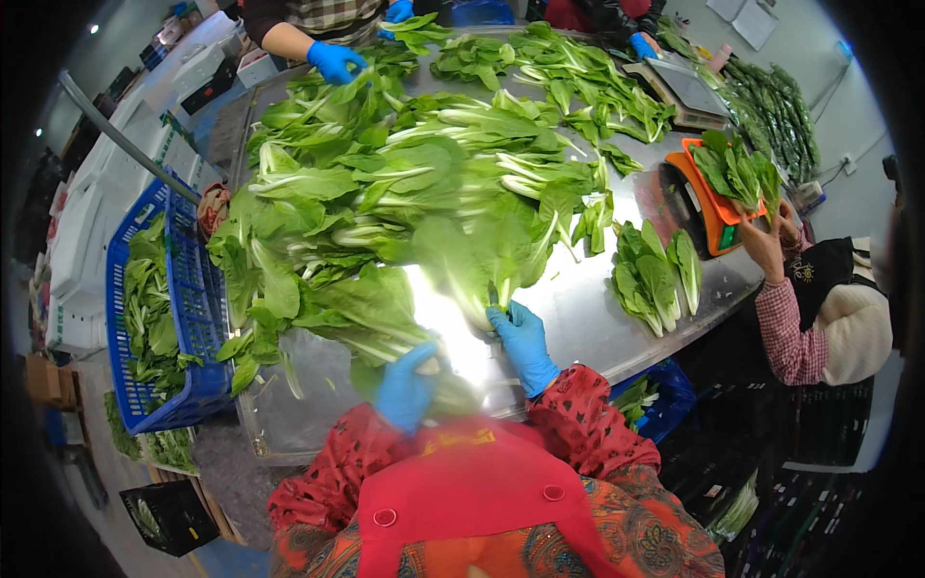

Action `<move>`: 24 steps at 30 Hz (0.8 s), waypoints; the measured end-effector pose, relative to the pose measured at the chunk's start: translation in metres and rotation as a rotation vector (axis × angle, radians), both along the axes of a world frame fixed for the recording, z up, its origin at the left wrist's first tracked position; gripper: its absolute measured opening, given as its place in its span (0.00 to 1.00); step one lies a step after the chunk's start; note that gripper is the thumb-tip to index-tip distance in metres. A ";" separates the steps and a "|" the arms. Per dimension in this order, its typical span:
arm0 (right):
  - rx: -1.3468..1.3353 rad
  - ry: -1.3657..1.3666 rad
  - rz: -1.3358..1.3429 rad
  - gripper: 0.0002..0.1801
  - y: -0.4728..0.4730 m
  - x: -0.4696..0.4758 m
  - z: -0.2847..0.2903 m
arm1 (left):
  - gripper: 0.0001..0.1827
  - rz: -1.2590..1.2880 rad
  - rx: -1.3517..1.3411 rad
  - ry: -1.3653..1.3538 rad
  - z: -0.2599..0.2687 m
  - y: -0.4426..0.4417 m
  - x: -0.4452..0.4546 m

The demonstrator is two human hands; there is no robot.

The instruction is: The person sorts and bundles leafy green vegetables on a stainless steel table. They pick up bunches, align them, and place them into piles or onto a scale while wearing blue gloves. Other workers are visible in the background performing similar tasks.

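Observation:
My left hand (406, 386), in a blue glove, grips a bunch of leafy greens (376, 318) by the pale stem ends, leaves pointing away to the left. In the same kind of glove, my right hand (526, 348) is closed around the base of another leafy green (462, 267), whose blurred leaves reach over the pile. A small dark object shows at the right fingertips, too unclear to identify. Beyond both hands a large heap of leafy greens (412, 173) with white stems covers much of the metal table (571, 318).
A blue plastic crate (173, 289) of greens stands at the left. On the right lie a small bunch (650, 278) and an orange scale (704, 195), where a co-worker's hands (769, 238) hold greens. Another scale (686, 90) and co-workers' gloved hands (336, 63) are across the table.

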State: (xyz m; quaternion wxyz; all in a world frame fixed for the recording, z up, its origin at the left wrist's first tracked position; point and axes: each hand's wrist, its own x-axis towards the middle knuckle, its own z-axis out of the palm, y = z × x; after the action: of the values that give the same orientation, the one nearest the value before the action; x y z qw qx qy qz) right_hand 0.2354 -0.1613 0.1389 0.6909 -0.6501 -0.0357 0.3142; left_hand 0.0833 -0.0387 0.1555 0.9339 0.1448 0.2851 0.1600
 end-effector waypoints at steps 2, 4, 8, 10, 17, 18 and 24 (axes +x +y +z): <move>0.055 -0.014 -0.037 0.10 0.005 -0.010 -0.003 | 0.24 -0.040 -0.026 0.082 -0.007 -0.004 0.006; 0.068 -0.074 -0.026 0.09 0.010 -0.019 -0.005 | 0.23 -0.177 0.296 0.109 -0.013 -0.003 0.008; 0.009 -0.105 -0.074 0.07 0.018 -0.034 0.000 | 0.15 -0.207 0.501 0.177 -0.014 -0.003 0.016; -0.179 -0.153 -0.037 0.07 0.019 -0.041 0.007 | 0.10 -0.139 0.385 0.283 -0.008 -0.006 0.018; -0.018 -0.267 0.142 0.16 0.011 -0.054 0.027 | 0.03 -0.015 0.226 0.433 0.020 0.006 0.026; -0.132 -0.164 0.213 0.18 0.011 -0.052 0.029 | 0.03 0.005 0.154 0.427 0.023 0.008 0.027; 0.208 -0.265 0.673 0.13 -0.012 -0.023 0.049 | 0.03 0.040 0.087 0.312 0.034 0.013 0.026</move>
State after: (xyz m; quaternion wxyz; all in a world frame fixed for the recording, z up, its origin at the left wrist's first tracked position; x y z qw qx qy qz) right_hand 0.2119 -0.1737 0.1881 0.6007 -0.5635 -0.3681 0.4314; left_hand 0.1092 -0.0252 0.1894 0.8676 0.2025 0.4225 0.1664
